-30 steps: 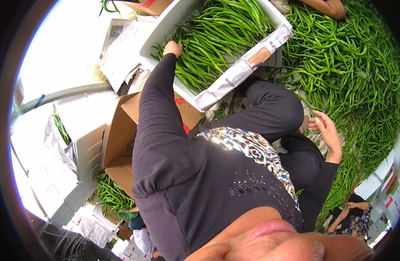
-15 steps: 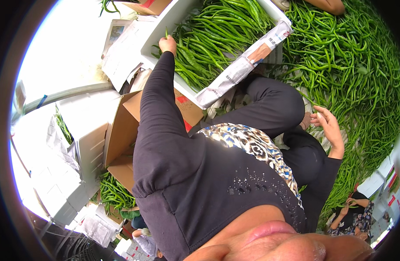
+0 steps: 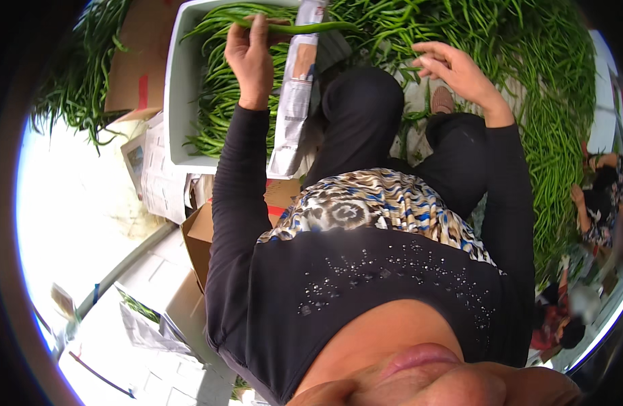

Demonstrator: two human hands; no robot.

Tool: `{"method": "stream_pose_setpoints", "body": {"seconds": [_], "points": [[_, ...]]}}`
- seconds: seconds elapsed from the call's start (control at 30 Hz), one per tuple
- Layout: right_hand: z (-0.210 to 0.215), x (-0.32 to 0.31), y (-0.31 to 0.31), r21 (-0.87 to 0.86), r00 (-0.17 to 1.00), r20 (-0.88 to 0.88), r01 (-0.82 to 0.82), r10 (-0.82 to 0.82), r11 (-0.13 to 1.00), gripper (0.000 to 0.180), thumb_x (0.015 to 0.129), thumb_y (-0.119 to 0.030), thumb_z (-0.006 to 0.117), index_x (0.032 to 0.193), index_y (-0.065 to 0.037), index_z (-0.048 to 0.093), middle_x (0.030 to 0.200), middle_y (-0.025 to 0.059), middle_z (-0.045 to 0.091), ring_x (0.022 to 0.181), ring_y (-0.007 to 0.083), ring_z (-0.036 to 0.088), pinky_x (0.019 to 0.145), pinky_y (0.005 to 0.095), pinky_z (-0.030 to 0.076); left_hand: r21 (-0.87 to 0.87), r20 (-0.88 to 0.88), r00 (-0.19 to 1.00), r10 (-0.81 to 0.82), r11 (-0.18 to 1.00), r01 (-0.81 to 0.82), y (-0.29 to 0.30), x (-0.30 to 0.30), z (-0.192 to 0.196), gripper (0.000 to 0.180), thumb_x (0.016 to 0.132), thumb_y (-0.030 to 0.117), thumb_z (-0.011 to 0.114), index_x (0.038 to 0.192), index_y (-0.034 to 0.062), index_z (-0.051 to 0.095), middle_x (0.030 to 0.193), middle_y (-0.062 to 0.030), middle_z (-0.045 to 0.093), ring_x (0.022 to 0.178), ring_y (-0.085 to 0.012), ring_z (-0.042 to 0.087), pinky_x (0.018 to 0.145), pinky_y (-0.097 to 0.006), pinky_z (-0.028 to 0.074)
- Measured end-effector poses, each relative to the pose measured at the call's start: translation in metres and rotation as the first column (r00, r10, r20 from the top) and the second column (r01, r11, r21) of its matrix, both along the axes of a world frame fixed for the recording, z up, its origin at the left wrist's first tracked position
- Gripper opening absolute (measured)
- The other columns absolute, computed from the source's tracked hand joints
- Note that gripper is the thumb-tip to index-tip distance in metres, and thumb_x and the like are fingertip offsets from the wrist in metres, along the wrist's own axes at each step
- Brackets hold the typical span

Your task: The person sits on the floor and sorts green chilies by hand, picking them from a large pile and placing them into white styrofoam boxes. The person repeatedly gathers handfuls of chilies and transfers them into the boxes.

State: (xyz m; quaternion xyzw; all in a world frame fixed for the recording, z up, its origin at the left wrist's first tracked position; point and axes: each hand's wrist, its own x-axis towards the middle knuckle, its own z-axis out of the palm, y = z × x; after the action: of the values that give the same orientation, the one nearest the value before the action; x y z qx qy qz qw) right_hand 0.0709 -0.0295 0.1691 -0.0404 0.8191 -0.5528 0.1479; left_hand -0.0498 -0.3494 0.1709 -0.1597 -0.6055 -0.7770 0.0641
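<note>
— Green and slim, that one long pepper (image 3: 304, 28): how does it lie?

— Nearly level across the top of the view, long axis running left to right. One end sits in the left hand (image 3: 252, 57), the other points right, past the folded newspaper (image 3: 296, 88) that hangs over the crate's edge.

— And where is it, exactly?

— Held up above the white crate (image 3: 179, 88), which is packed with more green peppers (image 3: 220, 101). It lies clear over that heap, apart from it as far as I can tell.

— What differs from half a second ago?

— Then the left hand was down at the crate's near rim, among the peppers. Now it is raised with the single pepper pinched in it. The right hand has also risen and moved over the loose pile.

— The fingers of the left hand?

— Closed around the pepper's left end, thumb against the curled fingers (image 3: 257, 30), knuckles toward the camera.

— The right hand (image 3: 453, 71)?

— Fingers spread and loosely bent, palm half up, gripping nothing. It hangs over the big pile of peppers (image 3: 528, 81) spread on the floor, not touching them.

— Anything else nearby?

— A cardboard box (image 3: 139, 68) left of the crate, and another person (image 3: 599, 203) sitting at the far right edge.
</note>
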Motion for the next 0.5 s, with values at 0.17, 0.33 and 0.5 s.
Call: {"method": "stream_pose_setpoints", "body": {"seconds": [0.17,0.33,0.5], "points": [[0.001,0.027,0.051,0.119,0.944,-0.172,0.305,-0.283,0.945,0.036,0.099,-0.023,0.047,0.130,-0.005,0.050,0.110,0.0091,0.064,0.092,0.0154,0.063,0.079,0.0289,0.051,-0.577,-0.092,0.886,-0.454,0.750,0.324,0.106,0.038,-0.007,0.025,0.091,0.022,0.061,0.102,0.0006,0.054,0.088,-0.0135,0.067,0.075,-0.0247,0.067,0.066,-0.033,0.052],[-0.003,0.057,0.081,0.052,0.929,-0.034,0.370,-0.369,0.927,0.036,0.098,-0.022,0.049,0.129,-0.002,0.050,0.107,0.0122,0.064,0.089,0.0174,0.065,0.075,0.0306,0.052,-0.843,0.178,0.574,-0.799,0.178,0.508,0.143,0.088,-0.017,0.058,0.085,0.030,0.067,0.130,0.0064,0.041,0.099,-0.0232,0.064,0.088,-0.0390,0.063,0.074,-0.039,0.050],[-0.075,0.050,0.117,0.098,0.926,0.175,0.322,-0.334,0.942,0.037,0.097,-0.022,0.051,0.126,0.001,0.052,0.106,0.0122,0.065,0.091,0.0178,0.064,0.075,0.0315,0.052,-0.683,0.417,0.476,-0.774,0.079,0.726,0.148,0.049,-0.019,0.049,0.088,0.026,0.065,0.127,0.0012,0.049,0.092,-0.0148,0.066,0.082,-0.0192,0.063,0.075,-0.031,0.049]]}}
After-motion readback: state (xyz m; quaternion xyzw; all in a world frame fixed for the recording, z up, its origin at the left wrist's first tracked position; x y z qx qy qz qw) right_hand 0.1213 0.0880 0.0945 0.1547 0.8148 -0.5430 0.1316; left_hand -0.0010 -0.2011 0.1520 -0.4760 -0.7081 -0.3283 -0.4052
